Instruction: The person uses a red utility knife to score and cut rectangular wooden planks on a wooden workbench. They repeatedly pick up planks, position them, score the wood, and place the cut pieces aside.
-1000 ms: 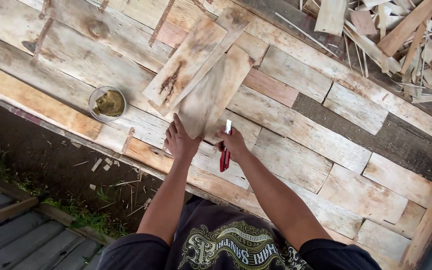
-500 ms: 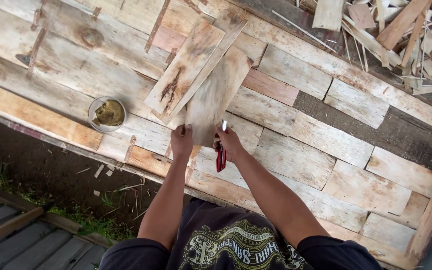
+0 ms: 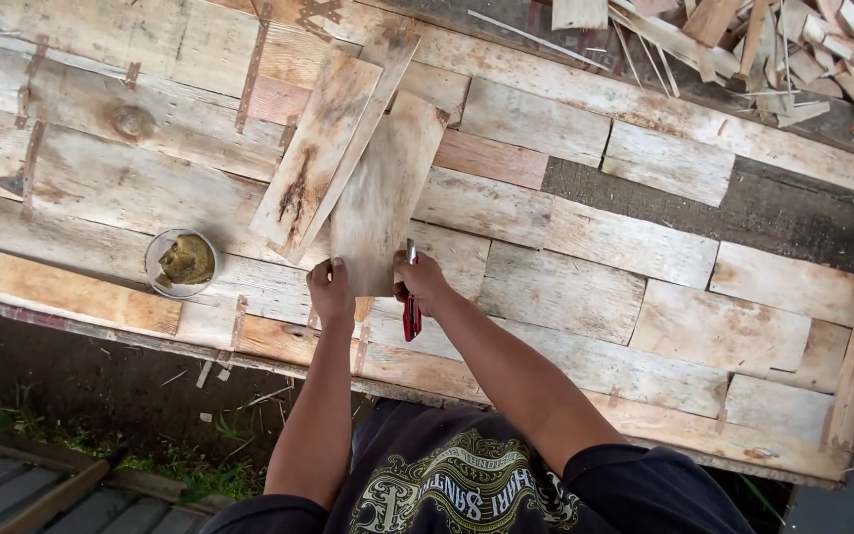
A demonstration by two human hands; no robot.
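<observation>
My left hand (image 3: 332, 290) presses on the near end of a loose pale plank (image 3: 384, 188) that lies tilted on a large panel of patchwork wooden boards (image 3: 585, 287). My right hand (image 3: 420, 281) grips a red-handled utility knife (image 3: 411, 309), its blade end up against the plank's right edge, and also touches the plank's near end. Two more loose planks (image 3: 316, 153) lie fanned out just left of it, partly under it.
A small round tin of brownish paste (image 3: 181, 262) sits on the boards left of my left hand. A pile of wood offcuts (image 3: 743, 40) lies at the top right. The panel's near edge runs over dark ground with grass (image 3: 150, 415).
Both hands have stayed on the plank's near end; the left hand curled closer onto its corner. The view shifted slightly, and the knife stays in my right hand.
</observation>
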